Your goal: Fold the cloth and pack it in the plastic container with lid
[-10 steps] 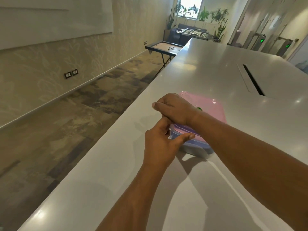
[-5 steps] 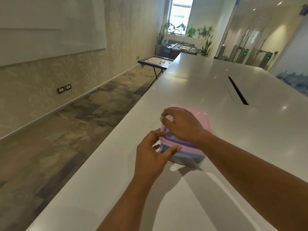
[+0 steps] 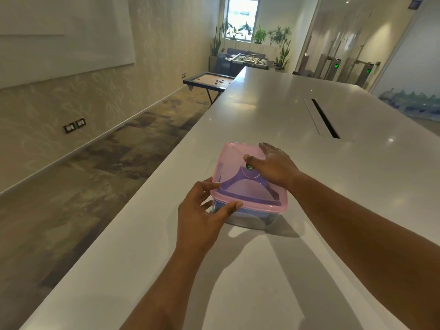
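A clear plastic container (image 3: 250, 216) stands on the white table, covered by a translucent pink lid (image 3: 234, 171). Blue-purple cloth (image 3: 240, 190) shows through the lid and walls. My left hand (image 3: 202, 210) grips the container's near left corner, thumb on the front wall and fingers along the left side. My right hand (image 3: 273, 166) lies flat on the lid's right half, fingers spread, palm down. A small green sticker (image 3: 249, 166) on the lid peeks out beside that hand.
The long white table (image 3: 273, 110) runs ahead, its left edge close beside the container. A dark cable slot (image 3: 325, 119) is cut into it at the far right. Carpeted floor lies left, with a small game table (image 3: 209, 80) beyond.
My right hand has slid from the lid's near left corner across to its right half and flattened. My left hand stays at the near left corner. The camera view has risen.
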Tool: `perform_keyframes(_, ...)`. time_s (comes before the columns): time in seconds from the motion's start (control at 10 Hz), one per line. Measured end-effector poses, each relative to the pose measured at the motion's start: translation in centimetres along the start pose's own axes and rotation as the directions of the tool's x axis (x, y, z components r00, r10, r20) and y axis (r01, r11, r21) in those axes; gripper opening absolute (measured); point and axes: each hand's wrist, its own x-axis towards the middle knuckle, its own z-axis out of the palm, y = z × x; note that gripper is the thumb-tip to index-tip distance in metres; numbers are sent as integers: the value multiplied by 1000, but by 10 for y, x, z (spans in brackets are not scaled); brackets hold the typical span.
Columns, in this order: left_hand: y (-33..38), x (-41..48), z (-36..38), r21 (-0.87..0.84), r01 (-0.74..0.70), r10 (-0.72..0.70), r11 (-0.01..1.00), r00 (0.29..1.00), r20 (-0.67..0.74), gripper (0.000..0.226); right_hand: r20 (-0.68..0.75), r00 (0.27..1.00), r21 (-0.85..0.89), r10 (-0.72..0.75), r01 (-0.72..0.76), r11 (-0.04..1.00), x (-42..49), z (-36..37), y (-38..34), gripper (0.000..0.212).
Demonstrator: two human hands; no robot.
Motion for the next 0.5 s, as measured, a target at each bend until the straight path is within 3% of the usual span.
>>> perform_keyframes(0.1,-1,0,1,2,-14,14,1000,1000,-5,51,-50,999,254,-11,23,967,-8,0,7,70)
perform_keyframes(0.2,-2,-3,1,11,-57,57,998,998,8,53,-80,995,403,-52,80,912,-27,-1,14,63)
perform_keyframes(0.4,-1,-10,3,122,-108,107,987,994,21,61,-118,988,475,-101,145,868,-71,4,29,55)
perform_keyframes(0.5,-3,-17,3,255,-174,178,951,984,6,61,-157,980,487,-124,186,853,-91,3,37,54)
